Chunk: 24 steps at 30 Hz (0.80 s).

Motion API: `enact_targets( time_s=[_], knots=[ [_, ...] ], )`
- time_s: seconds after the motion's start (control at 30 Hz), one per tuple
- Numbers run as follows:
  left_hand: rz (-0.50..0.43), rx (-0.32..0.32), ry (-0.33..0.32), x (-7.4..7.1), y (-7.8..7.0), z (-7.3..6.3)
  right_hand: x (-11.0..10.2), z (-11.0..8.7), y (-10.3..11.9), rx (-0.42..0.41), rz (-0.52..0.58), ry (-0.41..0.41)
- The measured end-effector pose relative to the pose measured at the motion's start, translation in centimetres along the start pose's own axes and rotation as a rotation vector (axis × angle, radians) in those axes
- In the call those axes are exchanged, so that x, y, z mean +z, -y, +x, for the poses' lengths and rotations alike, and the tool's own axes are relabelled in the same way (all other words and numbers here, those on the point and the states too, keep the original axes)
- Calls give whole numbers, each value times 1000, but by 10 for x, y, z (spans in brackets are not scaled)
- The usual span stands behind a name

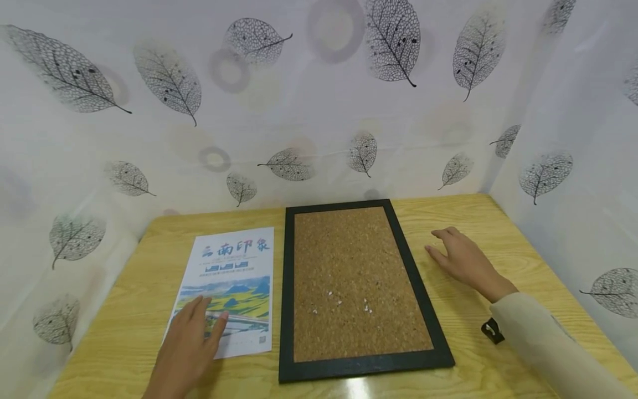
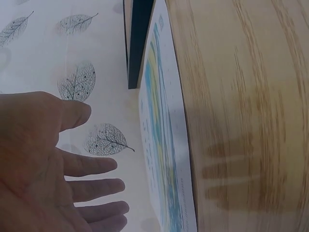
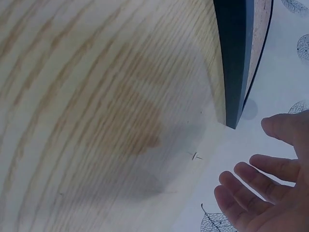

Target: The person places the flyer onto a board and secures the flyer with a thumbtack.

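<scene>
A corkboard (image 1: 356,282) in a black frame lies on the table, with several small white bits on its lower half. To its left is a printed poster (image 1: 226,288) with large Chinese characters above a landscape picture. My left hand (image 1: 186,341) hovers over the poster's lower left part, fingers loosely extended and holding nothing; the left wrist view shows the palm (image 2: 29,159) apart from the paper. Right of the frame, my right hand (image 1: 463,260) is held above the table, empty, its fingers slightly bent. A tiny pin-like thing (image 3: 195,156) lies on the wood below it.
The wooden table (image 1: 124,288) carries all of this. A small black object (image 1: 492,331) shows beside my right sleeve; its kind is unclear. White cloth (image 1: 319,100) with leaf prints closes off the back and both sides.
</scene>
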State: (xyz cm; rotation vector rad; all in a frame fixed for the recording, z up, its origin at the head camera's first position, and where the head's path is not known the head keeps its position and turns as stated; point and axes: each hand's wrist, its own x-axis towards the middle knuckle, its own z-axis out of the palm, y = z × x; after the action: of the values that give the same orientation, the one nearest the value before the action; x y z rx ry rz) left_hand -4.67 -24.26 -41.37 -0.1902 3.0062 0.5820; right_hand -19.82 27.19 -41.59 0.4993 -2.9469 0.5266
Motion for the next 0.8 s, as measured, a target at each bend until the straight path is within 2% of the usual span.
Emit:
enact_targets(
  time_s=[0.17, 0.4, 0.57, 0.8],
  knots=[
    [3, -62, 39, -2, 4, 3, 4, 5, -6, 19, 25, 8],
    [-5, -61, 11, -2, 12, 3, 9, 10, -13, 45, 36, 17],
    [-9, -102, 23, -3, 17, 5, 13, 13, -18, 56, 29, 24],
    [-10, -126, 26, -4, 25, 9, 16, 16, -24, 77, 37, 43]
  ],
)
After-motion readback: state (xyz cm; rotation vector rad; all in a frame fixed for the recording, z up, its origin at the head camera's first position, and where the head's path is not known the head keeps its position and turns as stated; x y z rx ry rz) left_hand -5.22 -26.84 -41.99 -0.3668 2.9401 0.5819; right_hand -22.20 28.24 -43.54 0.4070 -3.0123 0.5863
